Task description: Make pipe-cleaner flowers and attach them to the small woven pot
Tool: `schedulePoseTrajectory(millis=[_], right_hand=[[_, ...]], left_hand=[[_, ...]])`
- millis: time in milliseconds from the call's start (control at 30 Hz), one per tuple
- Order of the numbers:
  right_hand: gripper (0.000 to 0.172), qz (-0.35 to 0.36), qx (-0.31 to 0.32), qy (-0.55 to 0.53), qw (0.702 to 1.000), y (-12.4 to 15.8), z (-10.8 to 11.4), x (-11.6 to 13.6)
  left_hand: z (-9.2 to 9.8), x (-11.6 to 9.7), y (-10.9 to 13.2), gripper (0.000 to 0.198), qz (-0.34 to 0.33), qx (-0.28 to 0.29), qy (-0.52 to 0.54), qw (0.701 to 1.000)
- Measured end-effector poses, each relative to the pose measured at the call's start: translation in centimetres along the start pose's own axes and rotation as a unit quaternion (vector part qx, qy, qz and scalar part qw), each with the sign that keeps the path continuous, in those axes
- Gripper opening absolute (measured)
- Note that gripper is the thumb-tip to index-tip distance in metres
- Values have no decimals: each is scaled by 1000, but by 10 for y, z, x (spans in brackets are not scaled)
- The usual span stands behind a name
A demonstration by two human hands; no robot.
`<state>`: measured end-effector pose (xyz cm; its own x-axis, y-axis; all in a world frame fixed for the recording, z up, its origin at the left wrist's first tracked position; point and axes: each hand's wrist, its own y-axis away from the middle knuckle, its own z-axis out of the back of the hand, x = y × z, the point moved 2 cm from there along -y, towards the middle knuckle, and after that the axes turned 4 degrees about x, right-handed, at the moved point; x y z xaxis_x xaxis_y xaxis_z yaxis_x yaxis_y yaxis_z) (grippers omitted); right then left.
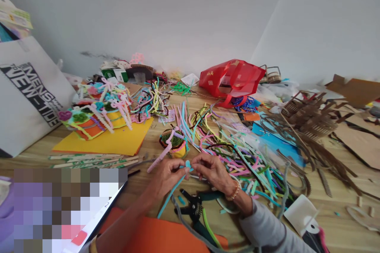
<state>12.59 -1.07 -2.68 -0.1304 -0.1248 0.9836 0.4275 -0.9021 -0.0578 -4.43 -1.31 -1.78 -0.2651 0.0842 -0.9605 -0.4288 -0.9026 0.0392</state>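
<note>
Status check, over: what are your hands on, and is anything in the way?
Fingers of left hand and right hand pinching turquoise pipe cleaner. Green-handled pliers just below. Loose pipe cleaners to the right.

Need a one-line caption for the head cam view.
Left hand and right hand pinch a turquoise pipe cleaner above green-handled pliers, among loose pipe cleaners.

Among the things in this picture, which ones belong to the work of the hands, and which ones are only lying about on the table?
Part of the work:
left hand and right hand, holding a turquoise pipe cleaner
green-handled pliers
loose pipe cleaners

Just lying about:
red bag
white printed tote bag
cardboard strips
</note>
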Motion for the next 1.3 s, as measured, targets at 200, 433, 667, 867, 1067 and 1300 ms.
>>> schedulePoseTrajectory(millis=[200, 433, 667, 867, 1067, 1300], right_hand=[[34, -3, 11, 7, 1000, 1, -1, 4], [28, 9, 12, -23, 1000, 0, -2, 4], [25, 33, -9, 34, 999, 0, 2, 6], [29, 17, 19, -8, 1000, 0, 5, 11], [28, 28, 37, -32, 998, 0, 4, 12], [41, -47, 41, -21, 998, -2, 3, 4]], left_hand=[[0, -4, 0, 29, 5, 23, 30, 999], [4, -6, 0, 35, -11, -44, -28, 999], [1, -6, 3, 38, 25, -25, 14, 999], [4, -6, 2, 35, 26, 51, 77, 995], [3, 1, 1, 29, 28, 92, 107, 990], [-2, -7, 7, 24, -90, -78, -175, 977]])
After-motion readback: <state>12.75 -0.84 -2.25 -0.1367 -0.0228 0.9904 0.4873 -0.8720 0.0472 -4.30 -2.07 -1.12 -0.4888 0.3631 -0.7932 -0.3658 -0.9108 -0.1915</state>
